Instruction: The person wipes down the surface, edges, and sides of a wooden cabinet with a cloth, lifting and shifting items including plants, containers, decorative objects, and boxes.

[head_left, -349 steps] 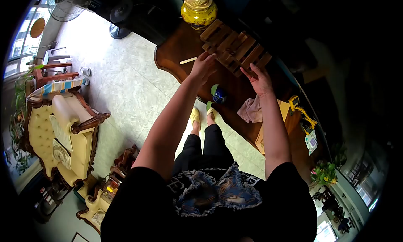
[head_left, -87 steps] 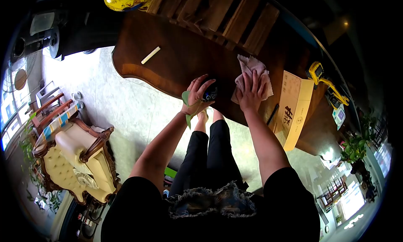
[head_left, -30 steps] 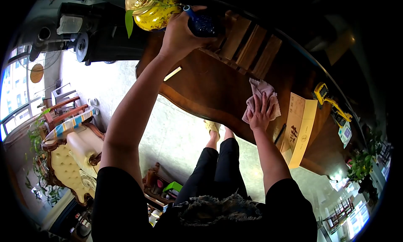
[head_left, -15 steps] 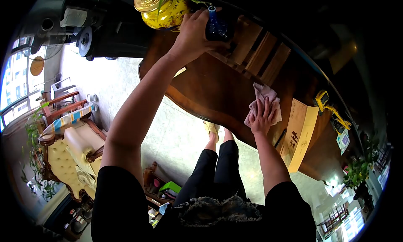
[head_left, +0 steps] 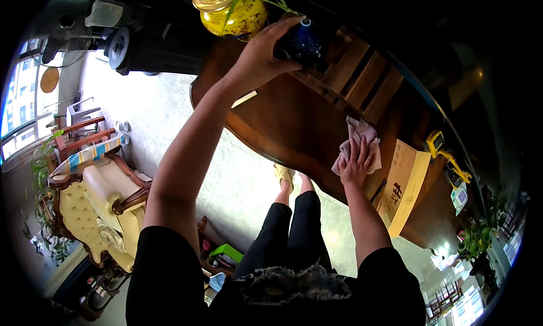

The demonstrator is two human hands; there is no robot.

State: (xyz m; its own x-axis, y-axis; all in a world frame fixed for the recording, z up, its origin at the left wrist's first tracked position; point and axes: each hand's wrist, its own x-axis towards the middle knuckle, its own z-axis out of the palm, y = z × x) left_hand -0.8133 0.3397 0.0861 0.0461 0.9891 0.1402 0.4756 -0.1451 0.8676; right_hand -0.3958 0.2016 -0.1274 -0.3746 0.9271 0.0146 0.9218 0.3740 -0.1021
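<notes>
My left hand (head_left: pixel 264 53) reaches to the far side of the wooden table, its thumb and fingers curved around a small dark-blue vase (head_left: pixel 301 48). The vase has a narrow neck with a pale rim; a thin green stem comes from near its mouth. Beside this hand stands a yellow patterned jar (head_left: pixel 240 18) with a gold lid. My right hand (head_left: pixel 355 166) lies on a crumpled pinkish cloth (head_left: pixel 362 132), fingers spread and pressing it to the tabletop. The underside of that palm is hidden.
A slatted wooden rack (head_left: pixel 359 77) sits behind the vase. Right of the cloth are a dark pen-like stick (head_left: pixel 378 191), a long cardboard box (head_left: pixel 408 189) and yellow devices (head_left: pixel 435 143). The table's curved front edge (head_left: pixel 266 150) faces me. A cream armchair (head_left: pixel 93 213) stands lower left.
The vase now appears tipped, its mouth turned more toward me, with my left hand still around it. My right hand and the cloth have hardly moved against the table. The view has shifted slightly.
</notes>
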